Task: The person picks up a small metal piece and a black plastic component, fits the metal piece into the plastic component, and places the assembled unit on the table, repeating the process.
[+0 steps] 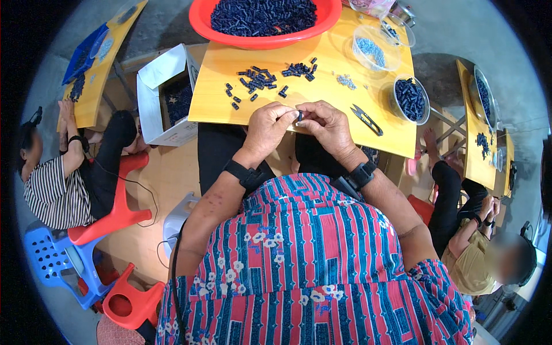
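My left hand [268, 126] and my right hand [326, 125] meet at the table's near edge, both with fingertips pinched. Between them is a small black cylindrical piece [299, 116], mostly covered by the fingers, and both hands grip it. Just beyond my left hand, several similar black pieces [257, 79] lie loose on the yellow table [221, 60]. A little heap of tiny clear parts [346, 81] sits beyond my right hand. To the right of that hand lie black-handled thread snips [367, 120], pointing away and left.
A red basin [264, 43] heaped with black pieces stands at the table's far edge. On the right are a clear tub [426, 112] of black pieces and a clear bowl [393, 62] of pale blue parts. An open white carton [150, 109] stands left. People sit at side tables.
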Tool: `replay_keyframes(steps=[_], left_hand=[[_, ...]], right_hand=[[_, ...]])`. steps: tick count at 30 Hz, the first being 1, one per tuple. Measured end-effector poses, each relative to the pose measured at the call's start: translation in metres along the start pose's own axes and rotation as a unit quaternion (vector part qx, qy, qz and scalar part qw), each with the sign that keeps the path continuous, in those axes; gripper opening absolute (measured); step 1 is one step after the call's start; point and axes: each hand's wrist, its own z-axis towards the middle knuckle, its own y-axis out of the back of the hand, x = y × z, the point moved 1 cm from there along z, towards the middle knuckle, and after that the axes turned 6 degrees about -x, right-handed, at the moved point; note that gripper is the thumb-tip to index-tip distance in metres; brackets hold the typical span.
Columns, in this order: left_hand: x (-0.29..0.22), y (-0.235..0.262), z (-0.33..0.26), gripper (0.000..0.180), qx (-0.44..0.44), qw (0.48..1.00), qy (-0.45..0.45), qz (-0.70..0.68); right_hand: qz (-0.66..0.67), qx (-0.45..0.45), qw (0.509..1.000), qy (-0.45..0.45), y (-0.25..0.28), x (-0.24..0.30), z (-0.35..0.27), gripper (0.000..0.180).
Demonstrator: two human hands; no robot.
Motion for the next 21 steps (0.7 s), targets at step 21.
replay_keyframes(steps=[21], left_hand=[[0.0022,-0.0029,0.0015,0.014,0.016,1.0,0.003,0.021]], right_hand=[[0.076,-0.004,0.995,-0.068,0.0085,-0.0008,0.0055,0.02]])
